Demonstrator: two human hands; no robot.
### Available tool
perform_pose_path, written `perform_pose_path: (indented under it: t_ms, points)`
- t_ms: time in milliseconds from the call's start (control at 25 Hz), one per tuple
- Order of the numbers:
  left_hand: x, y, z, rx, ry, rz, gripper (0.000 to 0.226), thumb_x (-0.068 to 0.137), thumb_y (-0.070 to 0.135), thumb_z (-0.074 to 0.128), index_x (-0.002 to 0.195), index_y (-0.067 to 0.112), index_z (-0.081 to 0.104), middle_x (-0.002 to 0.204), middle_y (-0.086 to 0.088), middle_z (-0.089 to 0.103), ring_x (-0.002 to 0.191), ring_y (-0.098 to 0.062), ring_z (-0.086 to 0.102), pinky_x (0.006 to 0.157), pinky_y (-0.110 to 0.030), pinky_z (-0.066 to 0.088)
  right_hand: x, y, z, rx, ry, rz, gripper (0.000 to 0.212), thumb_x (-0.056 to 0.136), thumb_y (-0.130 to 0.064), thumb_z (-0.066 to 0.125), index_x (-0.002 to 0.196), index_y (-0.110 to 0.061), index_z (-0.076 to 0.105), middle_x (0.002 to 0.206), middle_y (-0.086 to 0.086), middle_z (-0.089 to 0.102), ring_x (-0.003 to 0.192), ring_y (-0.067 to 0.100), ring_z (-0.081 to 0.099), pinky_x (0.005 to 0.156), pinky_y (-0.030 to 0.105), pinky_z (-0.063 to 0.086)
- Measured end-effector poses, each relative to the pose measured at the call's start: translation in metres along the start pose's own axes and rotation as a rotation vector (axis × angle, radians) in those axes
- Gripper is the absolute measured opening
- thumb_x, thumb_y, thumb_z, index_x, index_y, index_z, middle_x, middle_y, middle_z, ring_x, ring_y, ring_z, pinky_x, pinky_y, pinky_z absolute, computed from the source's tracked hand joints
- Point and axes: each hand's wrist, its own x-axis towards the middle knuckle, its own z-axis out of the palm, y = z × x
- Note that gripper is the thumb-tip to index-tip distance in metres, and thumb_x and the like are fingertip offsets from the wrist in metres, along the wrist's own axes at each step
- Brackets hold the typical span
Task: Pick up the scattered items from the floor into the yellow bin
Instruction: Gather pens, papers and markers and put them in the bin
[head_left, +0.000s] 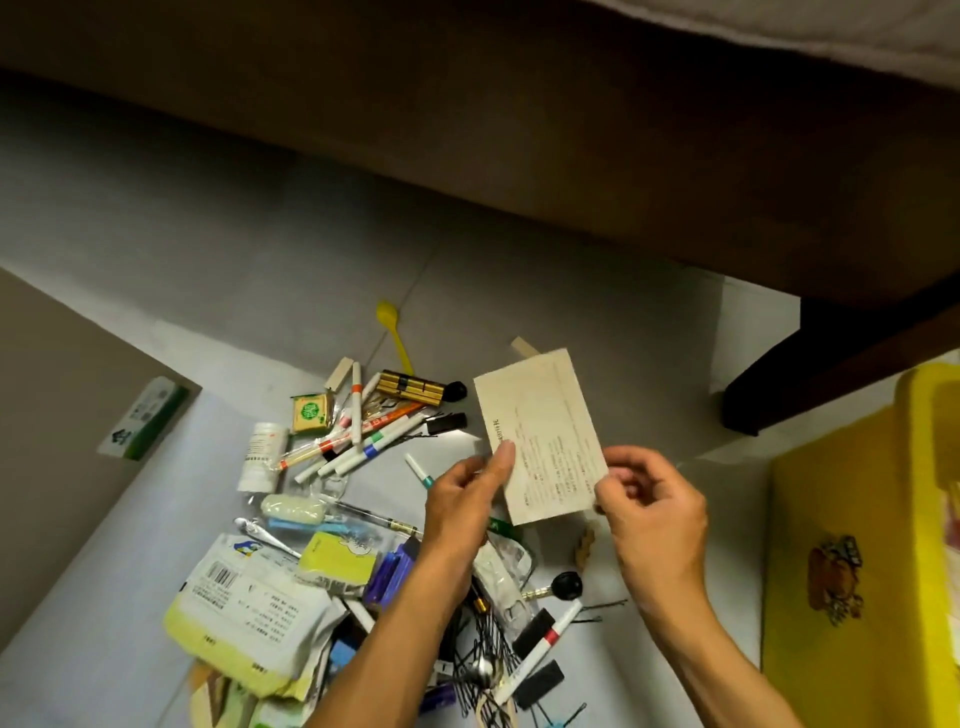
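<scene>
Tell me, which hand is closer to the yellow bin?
The right hand. It pinches the lower right corner of the paper card, just left of the yellow bin. The left hand holds the card's left edge, farther from the bin, above the scattered pile.

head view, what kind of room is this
Probably a room in a home, seen at floor level: grey tiled floor, dark wooden furniture leg, household clutter such as marker pens beside a yellow bin.
</scene>
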Motion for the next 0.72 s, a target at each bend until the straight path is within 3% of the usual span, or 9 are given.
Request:
perform_pose_path:
  t_ms: [80,160,240,320,440,520,600,640,720]
  points:
    - [-0.008,-0.011,-0.006,-0.077,-0.033,-0.045,0.028,0.082,0.045,0.073,0.099,0.023,0.075,0.092,0.001,0.077,0.084,-0.017,0.074,0.066,-0.032,0.058,-0.008,0.008,0.004,0.167,-0.130,0.239,0.022,0.088,-0.007,0.064,0.083,-0.027,0.072,0.081,0.001,0.074,0.073,0.013,0.071,0.058,0.023,0.056]
    - [-0.014,-0.017,-0.020,-0.115,0.152,-0.024,0.010,0.086,0.027,0.073,0.093,0.021,0.075,0.090,-0.001,0.077,0.081,-0.020,0.075,0.065,-0.034,0.059,-0.003,0.019,0.014,-0.010,-0.226,0.290,0.013,0.091,-0.015,0.063,0.087,-0.025,0.071,0.087,0.001,0.073,0.076,0.017,0.069,0.063,0.026,0.054]
    - [-0.015,-0.019,-0.039,-0.050,0.321,0.029,0.007,0.088,0.019,0.070,0.086,0.024,0.073,0.088,0.003,0.077,0.078,-0.015,0.074,0.063,-0.032,0.060,0.022,0.031,0.027,-0.376,-0.210,0.146,0.010,0.094,-0.024,0.059,0.103,-0.021,0.064,0.094,0.000,0.067,0.077,0.015,0.062,0.067,0.030,0.052]
    - [-0.015,-0.020,-0.056,-0.003,0.390,0.065,0.012,0.089,0.018,0.068,0.085,0.028,0.072,0.089,0.005,0.076,0.077,-0.014,0.073,0.066,-0.034,0.061,0.056,0.035,0.044,-0.613,-0.210,0.056,0.022,0.096,-0.029,0.054,0.115,-0.018,0.053,0.102,0.005,0.060,0.080,0.021,0.058,0.067,0.033,0.049]
    - [-0.008,-0.018,-0.067,0.000,0.407,0.064,0.012,0.090,0.016,0.068,0.090,0.027,0.072,0.087,0.007,0.075,0.073,-0.012,0.074,0.064,-0.032,0.061,0.088,0.045,0.064,-0.838,-0.304,-0.001,0.020,0.097,-0.030,0.051,0.113,-0.018,0.050,0.105,0.008,0.055,0.080,0.022,0.053,0.063,0.030,0.041]
    - [-0.001,-0.018,-0.069,-0.027,0.388,0.058,0.012,0.090,0.015,0.067,0.093,0.025,0.072,0.086,0.008,0.075,0.071,-0.010,0.073,0.060,-0.029,0.060,0.094,0.050,0.068,-0.890,-0.306,-0.023,0.011,0.091,-0.028,0.056,0.097,-0.020,0.051,0.094,0.006,0.057,0.069,0.017,0.048,0.053,0.028,0.035]
    - [0.004,-0.019,-0.065,-0.063,0.370,0.052,0.012,0.091,0.014,0.067,0.095,0.022,0.073,0.085,0.007,0.076,0.073,-0.013,0.074,0.060,-0.030,0.059,0.098,0.047,0.066,-0.793,-0.201,-0.063,0.015,0.085,-0.033,0.061,0.088,-0.025,0.049,0.087,0.000,0.055,0.065,0.013,0.046,0.050,0.026,0.035]
    - [0.005,-0.020,-0.063,-0.077,0.360,0.049,0.012,0.091,0.014,0.067,0.096,0.021,0.074,0.086,0.006,0.076,0.074,-0.015,0.074,0.060,-0.030,0.059,0.099,0.045,0.067,-0.770,-0.201,-0.131,0.016,0.085,-0.036,0.061,0.091,-0.026,0.050,0.091,-0.003,0.053,0.069,0.013,0.047,0.052,0.026,0.037]
    - [0.007,-0.022,-0.059,-0.080,0.342,0.037,0.011,0.091,0.015,0.066,0.099,0.019,0.074,0.089,0.002,0.077,0.078,-0.017,0.074,0.062,-0.032,0.059,0.099,0.044,0.076,-0.842,-0.366,-0.265,0.020,0.092,-0.034,0.056,0.110,-0.025,0.054,0.110,0.000,0.050,0.089,0.019,0.049,0.066,0.029,0.044]
